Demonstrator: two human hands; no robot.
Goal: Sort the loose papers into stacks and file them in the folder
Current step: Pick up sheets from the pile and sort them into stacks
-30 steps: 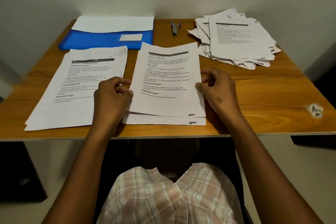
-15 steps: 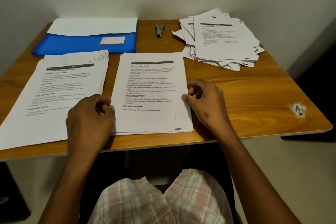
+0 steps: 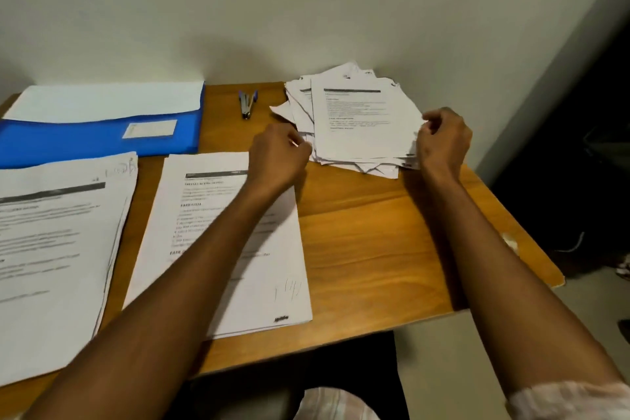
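Note:
A messy pile of loose printed papers lies at the back right of the wooden table. My left hand hovers at the pile's left edge with its fingers loosely curled and nothing in them. My right hand is at the pile's right edge with curled fingers against the top sheets; a grip is not visible. Two sorted stacks lie in front: one on the left and one in the middle, under my left forearm. The blue folder lies at the back left with white sheets showing from it.
A small stapler or pen set lies between the folder and the loose pile. A crumpled scrap sits near the table's right edge. The wall stands right behind the table. Bare wood shows to the right of the middle stack.
Both hands have left the middle stack, now squared up, and have reached forward and right to the loose pile. The view has turned to the right.

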